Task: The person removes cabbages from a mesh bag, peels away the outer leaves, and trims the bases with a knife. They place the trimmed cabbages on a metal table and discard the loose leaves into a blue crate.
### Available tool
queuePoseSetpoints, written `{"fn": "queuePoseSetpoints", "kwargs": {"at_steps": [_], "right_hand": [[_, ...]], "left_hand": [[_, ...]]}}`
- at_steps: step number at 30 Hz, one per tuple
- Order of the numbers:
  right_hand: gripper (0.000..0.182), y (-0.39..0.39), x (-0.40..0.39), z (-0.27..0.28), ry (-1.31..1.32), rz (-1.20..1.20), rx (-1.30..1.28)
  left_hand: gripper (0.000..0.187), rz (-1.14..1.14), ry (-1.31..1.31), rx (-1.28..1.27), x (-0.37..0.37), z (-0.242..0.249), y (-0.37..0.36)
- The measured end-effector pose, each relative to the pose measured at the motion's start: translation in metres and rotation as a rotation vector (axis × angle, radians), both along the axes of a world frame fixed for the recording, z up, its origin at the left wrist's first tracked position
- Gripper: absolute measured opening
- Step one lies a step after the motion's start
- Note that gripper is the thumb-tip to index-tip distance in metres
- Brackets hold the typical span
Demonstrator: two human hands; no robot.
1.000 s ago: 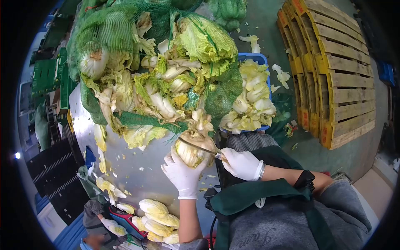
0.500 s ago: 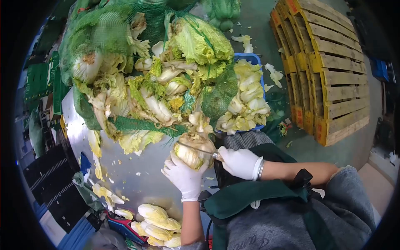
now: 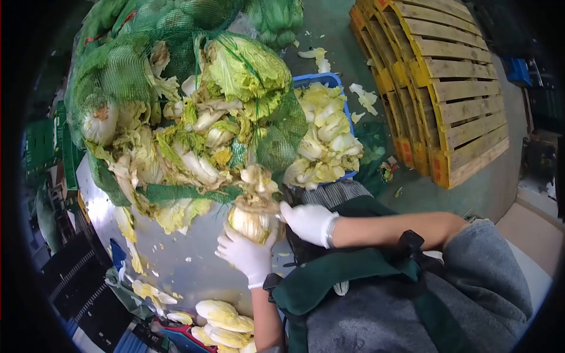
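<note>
A cabbage head [image 3: 247,222] rests at the near edge of the metal table, its cut end facing away from me. White-gloved, my left hand [image 3: 246,253] wraps round its near side with fingers and thumb. My right hand [image 3: 308,222], also gloved, is closed on a knife at the cabbage's right; most of the knife is hidden or blurred against the cabbage's top. Brown trimmings [image 3: 258,181] lie just beyond the cabbage. Behind it, a green net [image 3: 170,193] holds leafy cabbages and loose outer leaves [image 3: 203,170].
A blue basket [image 3: 321,77] of leaves stands beyond my right hand. Stacked wooden pallets [image 3: 465,94] are at the right. Pale cabbages [image 3: 223,317] lie in a container at the bottom. Scraps [image 3: 153,291] litter the metal table [image 3: 194,253].
The whole view has shifted, so things appear further left. The knife blade, visible across the cabbage before, is now mostly indistinct near its cut end. Both hands keep their hold.
</note>
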State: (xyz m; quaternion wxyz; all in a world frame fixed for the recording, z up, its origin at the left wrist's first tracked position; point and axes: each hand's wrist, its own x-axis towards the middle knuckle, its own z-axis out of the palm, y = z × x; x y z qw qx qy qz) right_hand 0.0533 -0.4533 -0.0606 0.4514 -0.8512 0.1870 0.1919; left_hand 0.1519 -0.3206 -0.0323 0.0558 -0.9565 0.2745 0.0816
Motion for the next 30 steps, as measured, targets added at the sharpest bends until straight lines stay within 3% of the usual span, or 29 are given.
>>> {"fn": "queuePoseSetpoints", "kwargs": {"at_steps": [3, 7, 9, 11, 15, 17, 21, 25, 26, 27, 28, 30], "right_hand": [[0.02, -0.003, 0.015, -0.006, -0.042, 0.069, -0.09], [0.023, 0.004, -0.001, 0.008, 0.123, -0.028, 0.065], [0.023, 0.006, 0.005, -0.007, -0.024, -0.052, -0.054], [0.023, 0.0, 0.019, -0.008, -0.034, 0.048, -0.075], [0.023, -0.004, -0.005, 0.027, 0.228, -0.008, 0.091], [0.024, 0.003, -0.003, -0.017, 0.027, 0.005, 0.016], [0.021, 0.004, -0.014, -0.012, 0.095, 0.014, 0.033], [0.023, 0.006, -0.017, -0.044, 0.011, -0.042, 0.028], [0.024, 0.01, -0.015, -0.056, -0.011, -0.053, -0.002], [0.024, 0.012, -0.016, -0.055, -0.007, -0.056, 0.0], [0.024, 0.01, -0.017, -0.053, -0.008, -0.062, -0.002], [0.025, 0.01, -0.017, -0.048, 0.004, -0.066, -0.006]], "left_hand": [[0.106, 0.056, 0.04, 0.056, -0.002, 0.001, -0.003], [0.109, -0.01, -0.025, 0.053, -0.001, -0.001, -0.001], [0.109, 0.051, 0.003, -0.011, -0.008, -0.005, 0.0], [0.108, 0.076, 0.021, 0.091, -0.005, -0.004, 0.002], [0.105, 0.073, 0.01, 0.062, -0.004, 0.002, -0.003], [0.105, 0.067, 0.022, 0.007, -0.005, 0.0, -0.002], [0.103, 0.056, 0.093, -0.001, 0.011, -0.002, 0.008], [0.081, -0.027, 0.346, -0.225, 0.058, -0.007, 0.026], [0.064, 0.204, 0.826, -0.509, 0.08, 0.003, 0.026], [0.054, 0.24, 0.858, -0.669, 0.107, -0.027, 0.054], [0.055, 0.384, 0.951, -0.697, 0.12, -0.019, 0.056], [0.059, 0.399, 0.791, -0.694, 0.147, -0.026, 0.072]]}}
